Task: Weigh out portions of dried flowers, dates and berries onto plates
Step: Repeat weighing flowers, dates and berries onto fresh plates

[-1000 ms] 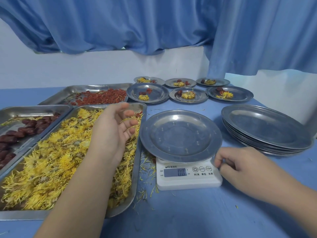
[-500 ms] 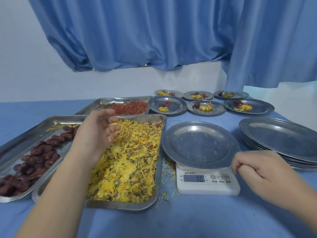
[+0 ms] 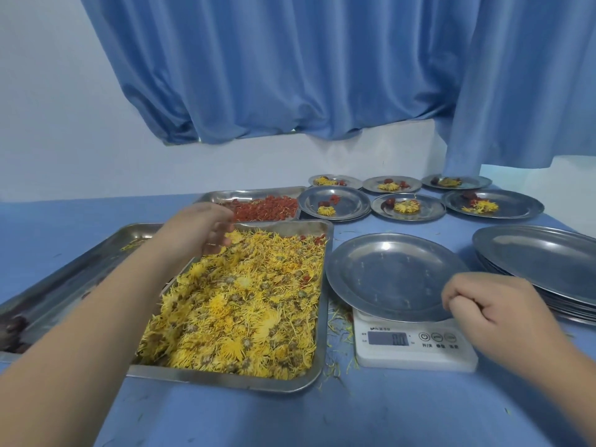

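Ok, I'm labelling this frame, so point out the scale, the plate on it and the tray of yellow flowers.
scale (image 3: 387,354): head view, white face below the display.
plate on the scale (image 3: 392,275): head view, bare centre.
tray of yellow flowers (image 3: 283,226): head view, bare far wall.

My heap of dried flowers (image 3: 238,304) is bright yellow flecked brown; the small dried berries (image 3: 271,208) orange-red; the round metal plate (image 3: 387,272) plain silver-grey; the plastic scale (image 3: 416,358) white; flat tablecloth (image 3: 290,414) and pleated curtain (image 3: 290,75) blue

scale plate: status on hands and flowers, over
Left hand in flowers at far end of tray, grip unclear. Right hand curled by plate rim. Plate on scale empty, reads zero. Nothing blocking the plate.
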`<state>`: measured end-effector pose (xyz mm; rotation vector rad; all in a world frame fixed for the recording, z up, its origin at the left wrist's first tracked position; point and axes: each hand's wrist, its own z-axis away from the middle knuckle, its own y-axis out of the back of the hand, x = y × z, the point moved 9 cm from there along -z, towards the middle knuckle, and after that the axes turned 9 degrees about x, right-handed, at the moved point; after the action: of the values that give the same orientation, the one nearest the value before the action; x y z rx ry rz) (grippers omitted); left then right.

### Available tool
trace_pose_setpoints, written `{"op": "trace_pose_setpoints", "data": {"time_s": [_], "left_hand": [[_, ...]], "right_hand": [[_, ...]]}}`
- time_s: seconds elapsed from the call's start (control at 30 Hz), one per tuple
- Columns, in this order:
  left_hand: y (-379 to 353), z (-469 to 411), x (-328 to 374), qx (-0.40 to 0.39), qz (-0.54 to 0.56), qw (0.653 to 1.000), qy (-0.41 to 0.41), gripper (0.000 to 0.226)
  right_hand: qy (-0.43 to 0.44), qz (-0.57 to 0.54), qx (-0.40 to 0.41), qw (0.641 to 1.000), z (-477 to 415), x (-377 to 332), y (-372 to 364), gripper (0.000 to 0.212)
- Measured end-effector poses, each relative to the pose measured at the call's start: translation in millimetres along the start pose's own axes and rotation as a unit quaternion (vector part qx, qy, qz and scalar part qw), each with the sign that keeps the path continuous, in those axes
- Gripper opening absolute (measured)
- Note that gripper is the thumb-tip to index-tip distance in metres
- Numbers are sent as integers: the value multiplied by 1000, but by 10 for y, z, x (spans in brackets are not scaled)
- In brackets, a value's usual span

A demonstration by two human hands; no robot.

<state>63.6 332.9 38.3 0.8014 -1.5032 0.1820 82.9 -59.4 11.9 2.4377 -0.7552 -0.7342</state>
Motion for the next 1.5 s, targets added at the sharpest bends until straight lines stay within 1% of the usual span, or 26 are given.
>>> {"op": "trace_pose_setpoints", "data": {"time_s": [0.1,0.2,0.27,0.33,0.4,0.47,0.5,0.57,0.63,0.7,0.8,0.87,0.97,1.03,1.13,1.2,1.3,1.4,1.5], "left_hand": [[-87,-80,-94,-8,-140,988,-68,13],[-345,-144,-212,-57,-228,966,-106,13],[-470,-206,-288,-62,-279,950,-123,12],[-526,-293,-356,-51,-325,936,-129,9],[-563,-377,-441,-61,-370,919,-117,7],[-565,-439,-485,-73,-413,901,-107,10],[-549,-466,-484,-71,-424,896,-107,11],[-520,-511,-467,-64,-423,897,-109,13],[-506,-525,-442,-57,-414,902,-113,18],[-490,-522,-404,-45,-381,916,-116,24],[-440,-504,-260,-11,-269,956,-118,27],[-426,-468,-173,0,-184,978,-100,22],[-512,-392,-113,-28,-77,996,-43,18],[-605,-332,-95,-48,-36,998,-8,19],[-712,-230,-62,-59,7,998,32,16],[-780,-161,-34,-74,57,994,55,15],[-944,-38,-29,-135,107,980,96,15],[-1087,77,-55,-180,122,970,110,16],[-1170,150,-23,-185,152,965,102,18]], "right_hand": [[1,10,-5,1000,47,67,-5,20],[-8,13,0,1000,27,117,-7,18],[-9,9,-2,1000,26,125,-13,18],[-7,5,-7,1000,36,132,-13,18],[-7,3,-9,1000,41,141,-11,18],[-11,1,-10,1000,34,157,-11,19],[-11,0,-9,1000,27,160,-10,19],[-13,-6,-6,1000,15,168,-2,19],[-17,-14,-5,1000,11,174,7,20],[-17,-20,-6,1000,9,170,12,21],[-23,-44,-6,999,6,168,27,23],[-35,-64,-4,997,4,183,44,24],[-42,-73,-5,996,2,190,60,26],[-45,-73,-7,996,3,197,56,27],[-48,-72,-11,996,9,213,47,26],[-44,-67,-16,997,14,211,34,25],[-42,-66,-16,997,12,205,30,25],[-40,-68,-13,997,7,192,40,24],[-39,-73,-13,996,8,178,50,24]]}}
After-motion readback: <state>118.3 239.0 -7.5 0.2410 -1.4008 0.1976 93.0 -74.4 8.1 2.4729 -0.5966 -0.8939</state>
